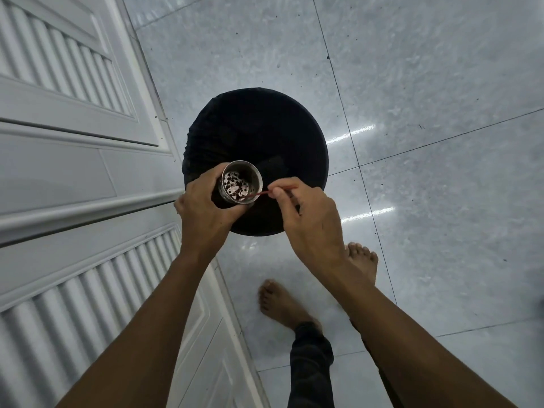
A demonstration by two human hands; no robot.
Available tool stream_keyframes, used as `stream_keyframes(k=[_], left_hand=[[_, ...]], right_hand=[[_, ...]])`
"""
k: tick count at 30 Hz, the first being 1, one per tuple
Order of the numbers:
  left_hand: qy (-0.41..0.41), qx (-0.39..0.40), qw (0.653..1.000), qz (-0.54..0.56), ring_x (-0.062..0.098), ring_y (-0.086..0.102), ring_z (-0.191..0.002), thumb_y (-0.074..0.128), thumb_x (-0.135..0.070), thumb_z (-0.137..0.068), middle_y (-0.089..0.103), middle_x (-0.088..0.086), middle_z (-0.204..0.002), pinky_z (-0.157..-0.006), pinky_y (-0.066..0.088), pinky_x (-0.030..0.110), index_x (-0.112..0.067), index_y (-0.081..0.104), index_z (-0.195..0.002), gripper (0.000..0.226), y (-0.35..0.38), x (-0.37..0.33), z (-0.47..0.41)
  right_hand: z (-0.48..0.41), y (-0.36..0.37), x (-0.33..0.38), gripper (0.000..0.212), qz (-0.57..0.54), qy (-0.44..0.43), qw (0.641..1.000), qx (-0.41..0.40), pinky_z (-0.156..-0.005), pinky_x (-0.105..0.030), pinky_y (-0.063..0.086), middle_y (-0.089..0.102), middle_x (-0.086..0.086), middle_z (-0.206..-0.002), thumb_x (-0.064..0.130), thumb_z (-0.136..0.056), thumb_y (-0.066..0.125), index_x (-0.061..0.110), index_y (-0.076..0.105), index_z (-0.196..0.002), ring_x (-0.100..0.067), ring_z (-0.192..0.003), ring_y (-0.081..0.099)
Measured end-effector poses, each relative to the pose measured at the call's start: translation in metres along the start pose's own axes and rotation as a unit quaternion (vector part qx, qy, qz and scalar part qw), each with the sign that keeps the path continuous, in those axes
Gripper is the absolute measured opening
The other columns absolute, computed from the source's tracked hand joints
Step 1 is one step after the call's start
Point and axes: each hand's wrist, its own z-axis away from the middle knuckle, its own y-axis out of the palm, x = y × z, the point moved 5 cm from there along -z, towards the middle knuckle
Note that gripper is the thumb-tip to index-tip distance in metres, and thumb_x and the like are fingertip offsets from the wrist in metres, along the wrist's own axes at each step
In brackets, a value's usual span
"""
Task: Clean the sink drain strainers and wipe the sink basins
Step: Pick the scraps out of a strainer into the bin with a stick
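My left hand (203, 207) grips a round metal drain strainer (244, 179), tilted so its inside faces me, with dark bits of debris stuck to its perforated bottom. My right hand (303, 210) pinches a thin red stick (266, 192) whose tip reaches inside the strainer at its lower right. Both hands hover over a round bin lined with a black bag (256, 136) that stands on the floor. No sink is in view.
White louvred cabinet doors (73, 172) run along the left, close to the bin. The floor is glossy pale grey tile (426, 98) with small dark specks. My bare feet (282, 301) stand just behind the bin.
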Motion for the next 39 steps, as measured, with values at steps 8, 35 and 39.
stream_keyframes(k=[8,35,39], left_hand=[[0.007,0.011,1.0,-0.012,0.019,0.054,-0.131,0.085,-0.043,-0.08,0.061,-0.006,-0.138,-0.11,0.042,0.057,-0.03,0.055,-0.141,0.069,0.0,-0.002,0.003],[-0.035,0.028,0.996,-0.071,0.016,0.053,-0.126,0.084,-0.055,-0.075,0.063,-0.005,-0.132,-0.115,0.033,0.053,-0.029,0.06,-0.137,0.071,0.006,0.002,0.008],[-0.055,0.01,0.997,-0.053,0.017,0.056,-0.124,0.085,-0.052,-0.076,0.064,-0.005,-0.129,-0.113,0.037,0.055,-0.028,0.06,-0.136,0.069,0.003,0.007,0.012]], right_hand=[[-0.001,0.009,0.009,0.026,0.011,-0.033,0.999,0.02,-0.081,-0.023,0.058,0.075,0.004,-0.106,0.032,-0.105,0.053,0.022,0.07,-0.122,-0.01,-0.094,0.065],[0.01,0.015,-0.024,0.026,-0.003,-0.012,1.0,-0.02,-0.084,-0.029,0.059,0.075,0.0,-0.11,0.028,-0.105,0.055,0.019,0.071,-0.123,-0.014,-0.095,0.066],[0.004,0.012,-0.026,0.026,-0.046,0.011,0.997,-0.06,-0.085,-0.029,0.06,0.073,0.001,-0.11,0.029,-0.105,0.055,0.02,0.07,-0.123,-0.014,-0.099,0.067]])
